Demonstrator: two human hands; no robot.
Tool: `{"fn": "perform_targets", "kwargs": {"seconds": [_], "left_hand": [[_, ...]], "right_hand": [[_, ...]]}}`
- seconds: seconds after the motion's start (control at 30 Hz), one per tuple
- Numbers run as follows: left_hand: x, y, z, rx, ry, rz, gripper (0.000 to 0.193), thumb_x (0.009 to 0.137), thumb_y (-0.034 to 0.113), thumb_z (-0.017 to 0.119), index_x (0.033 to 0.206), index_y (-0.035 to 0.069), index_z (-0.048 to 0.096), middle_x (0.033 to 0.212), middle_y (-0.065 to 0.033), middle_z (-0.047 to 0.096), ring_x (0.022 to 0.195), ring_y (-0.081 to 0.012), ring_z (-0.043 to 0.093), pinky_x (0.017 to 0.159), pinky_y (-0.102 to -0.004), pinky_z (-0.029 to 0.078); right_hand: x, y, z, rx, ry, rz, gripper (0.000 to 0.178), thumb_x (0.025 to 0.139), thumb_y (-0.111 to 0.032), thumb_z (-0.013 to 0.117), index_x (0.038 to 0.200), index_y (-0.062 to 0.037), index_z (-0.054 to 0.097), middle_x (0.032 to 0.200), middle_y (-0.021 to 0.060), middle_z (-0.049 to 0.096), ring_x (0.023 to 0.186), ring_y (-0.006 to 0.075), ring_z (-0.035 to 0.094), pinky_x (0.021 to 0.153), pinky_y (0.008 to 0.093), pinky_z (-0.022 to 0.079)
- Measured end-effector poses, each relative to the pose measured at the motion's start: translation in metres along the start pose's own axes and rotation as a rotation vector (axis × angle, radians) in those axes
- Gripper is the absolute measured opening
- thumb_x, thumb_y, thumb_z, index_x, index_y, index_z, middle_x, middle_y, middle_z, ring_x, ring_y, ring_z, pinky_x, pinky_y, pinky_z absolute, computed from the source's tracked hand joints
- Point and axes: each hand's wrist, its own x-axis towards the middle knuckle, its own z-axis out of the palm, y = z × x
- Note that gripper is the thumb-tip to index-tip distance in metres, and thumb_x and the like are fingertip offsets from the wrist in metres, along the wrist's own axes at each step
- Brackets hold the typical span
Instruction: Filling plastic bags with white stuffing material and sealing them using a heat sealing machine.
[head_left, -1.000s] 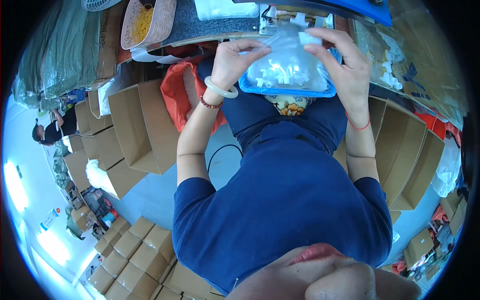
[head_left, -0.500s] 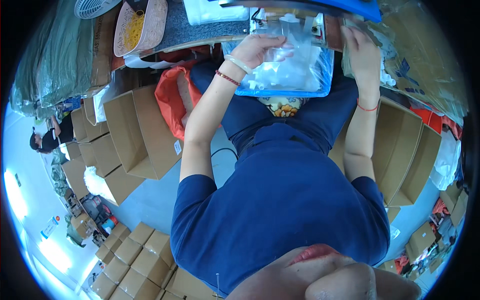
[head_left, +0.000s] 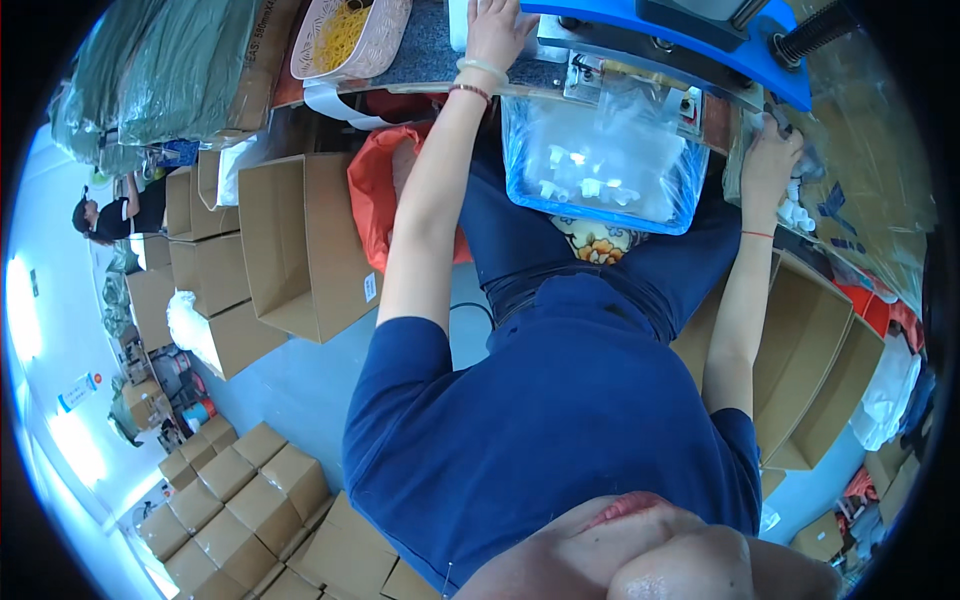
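My left hand point(head_left: 497, 38) reaches to the table's far side, fingers stretched out over a stack of clear-white plastic bags point(head_left: 459, 26). At the right, my right hand point(head_left: 770, 165) is among crumpled clear plastic and small white plastic fittings point(head_left: 795, 212). Its fingers are curled, and what they hold is hidden. Between my arms a blue tray point(head_left: 690, 205) lined with clear film rests at my lap. Several white fittings point(head_left: 595, 188) lie in it. A clear bag point(head_left: 632, 105) hangs at the tray's far edge, below the blue press-like machine point(head_left: 690, 25).
A pale basket point(head_left: 395, 42) of yellow rubber bands stands at the far left of the table. An orange-red sack point(head_left: 368, 190) and open cardboard boxes point(head_left: 300, 245) flank my legs. Stacked cartons point(head_left: 245, 500) and another person point(head_left: 120, 210) are at the left.
My left hand has left the clear bag over the tray and moved far-left to the bag stack. My right hand remains at the right-side fittings. The whole view has shifted.
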Motion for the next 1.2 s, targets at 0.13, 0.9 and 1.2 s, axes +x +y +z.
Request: {"fn": "perform_targets", "kwargs": {"seconds": [0.13,0.9,1.2], "left_hand": [[-0.049,-0.022,0.030,0.148,-0.120,-0.031,0.069,0.083,0.025,0.069,0.143,0.007,0.040,0.143,-0.0156,0.045,0.139,-0.0327,0.034,0.117,-0.0563,0.014],[-0.086,0.040,-0.058,-0.133,-0.102,0.006,0.018,0.084,0.009,0.064,0.101,0.006,0.068,0.099,-0.0082,0.067,0.091,-0.0297,0.064,0.076,-0.0376,0.053],[-0.063,0.074,-0.091,-0.233,0.016,0.001,0.013,0.082,0.002,0.062,0.093,0.003,0.068,0.094,-0.0117,0.067,0.090,-0.0305,0.063,0.078,-0.0389,0.051]], "right_hand": [[-0.015,-0.016,-0.005,0.164,-0.258,0.096,0.037,0.091,-0.014,0.057,0.128,-0.0140,0.055,0.112,0.0156,0.063,0.099,0.0377,0.060,0.082,0.0484,0.050],[0.017,0.002,-0.017,-0.040,-0.402,-0.194,0.036,0.091,-0.020,0.053,0.127,-0.0231,0.054,0.117,0.0030,0.064,0.104,0.0315,0.063,0.077,0.0447,0.055],[0.033,0.037,-0.017,0.571,-0.047,-0.175,0.024,0.094,-0.023,0.062,0.117,-0.0179,0.066,0.115,0.0083,0.066,0.096,0.0274,0.064,0.077,0.0337,0.052]]}}
